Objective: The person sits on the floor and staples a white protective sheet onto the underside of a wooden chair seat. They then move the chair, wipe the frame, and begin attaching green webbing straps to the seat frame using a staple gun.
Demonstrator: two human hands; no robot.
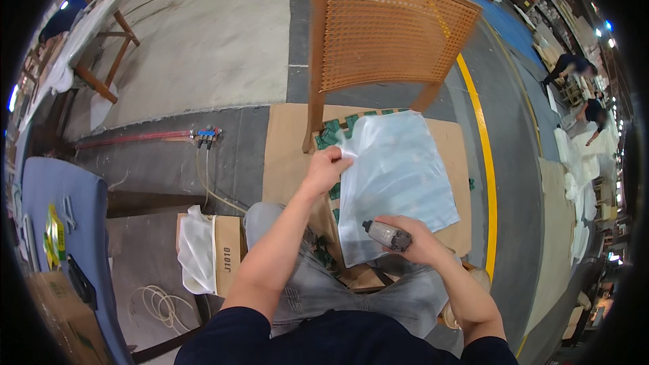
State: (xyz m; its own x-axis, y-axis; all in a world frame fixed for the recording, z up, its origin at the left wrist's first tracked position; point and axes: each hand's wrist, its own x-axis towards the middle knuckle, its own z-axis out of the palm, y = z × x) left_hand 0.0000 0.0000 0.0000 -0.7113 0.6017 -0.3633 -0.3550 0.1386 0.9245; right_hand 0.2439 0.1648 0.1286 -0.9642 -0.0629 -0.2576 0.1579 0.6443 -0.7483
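A wooden chair with a woven cane back point(399, 37) stands in front of me, its back on the far side. Green webbing point(329, 136) shows at the far left of its seat. Most of the seat lies under a translucent bluish-white plastic sheet point(399, 169). My left hand point(326, 170) pinches the sheet's left edge, pulling up a crease. Over the sheet's near right part, my right hand point(420, 242) is closed around a grey and black hand-held tool point(389, 235), its narrow black tip pointing left. The tool's exact kind does not show clearly.
Brown cardboard point(284, 162) lies under the chair. At my left are a carton with white wrapping point(197, 257), a coiled hose point(159, 307), a blue padded surface point(74, 209) and a valve manifold point(206, 135). A yellow floor line point(483, 142) runs right. Other people point(574, 67) work at far right.
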